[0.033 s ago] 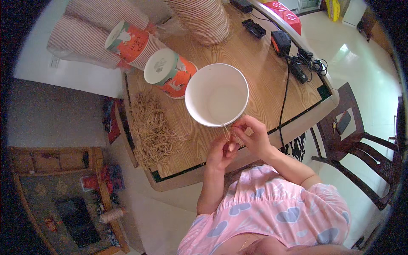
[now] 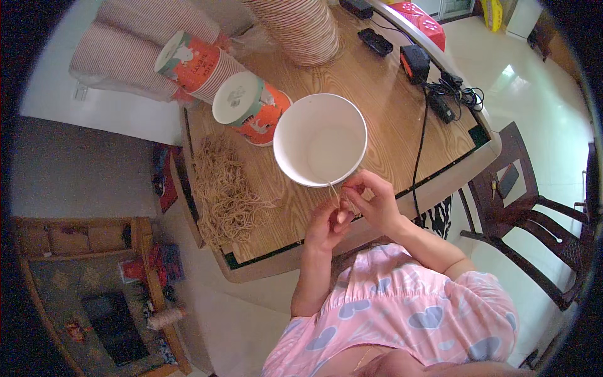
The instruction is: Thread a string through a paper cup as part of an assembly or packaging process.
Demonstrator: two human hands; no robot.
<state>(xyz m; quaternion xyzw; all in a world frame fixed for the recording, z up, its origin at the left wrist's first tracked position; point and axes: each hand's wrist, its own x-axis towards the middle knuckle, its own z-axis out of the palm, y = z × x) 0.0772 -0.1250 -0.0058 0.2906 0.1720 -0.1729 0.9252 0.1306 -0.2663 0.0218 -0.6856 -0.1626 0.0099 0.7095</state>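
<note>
A large white paper bucket [image 2: 320, 140] stands mouth up near the table's front edge. From its near rim a thin pale string [image 2: 335, 193] comes down to my fingers. My left hand [image 2: 326, 225] is closed with the string between its fingertips. Just right of it, my right hand [image 2: 372, 198] pinches the string close below the rim. Where the string's ends lie inside my fingers is hidden. To the left spreads a tangled heap of tan strings [image 2: 226, 188].
Two orange-and-green printed paper buckets [image 2: 267, 116] stand upside down behind the heap, one topping a stack. Tall stacks of nested buckets [image 2: 298, 31] fill the back. A black-and-orange battery [image 2: 414, 64], chargers and a black cable [image 2: 419, 151] lie right. A dark wooden chair [image 2: 521, 188] stands beyond the table.
</note>
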